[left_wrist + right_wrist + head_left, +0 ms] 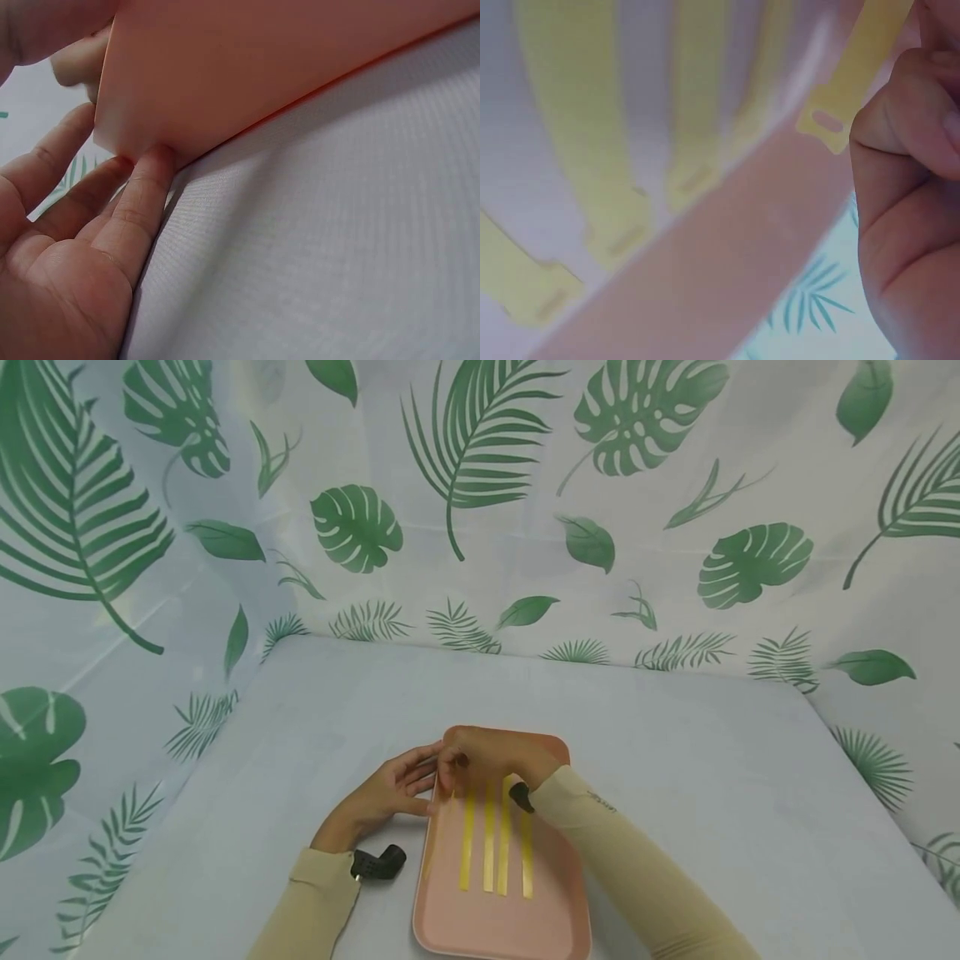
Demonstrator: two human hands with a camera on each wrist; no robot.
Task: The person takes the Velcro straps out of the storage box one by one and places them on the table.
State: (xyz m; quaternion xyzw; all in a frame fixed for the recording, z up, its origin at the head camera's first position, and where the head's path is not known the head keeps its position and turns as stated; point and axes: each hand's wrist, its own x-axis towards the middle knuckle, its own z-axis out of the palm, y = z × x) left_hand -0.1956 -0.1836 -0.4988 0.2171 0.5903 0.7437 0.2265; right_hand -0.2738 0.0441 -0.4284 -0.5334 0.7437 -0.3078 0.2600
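Note:
A pink tray (510,927) lies lengthwise before me, with several yellow straps (467,852) side by side in it. My left hand (382,793) touches the tray's left side near the far corner; its fairly straight fingertips meet the outer wall (247,67) in the left wrist view. My right hand (487,756) reaches over the far left corner, fingers curled at another yellow strap (866,60) along the left wall. That strap's slotted end overlaps the tray wall in the right wrist view. The fingertips' contact with it is partly hidden.
The tray stands on a white-covered table (360,693). A white curtain (495,585) with green leaf prints rises behind and at the sides. Each wrist wears a black camera mount (378,862) over a beige sleeve (311,902).

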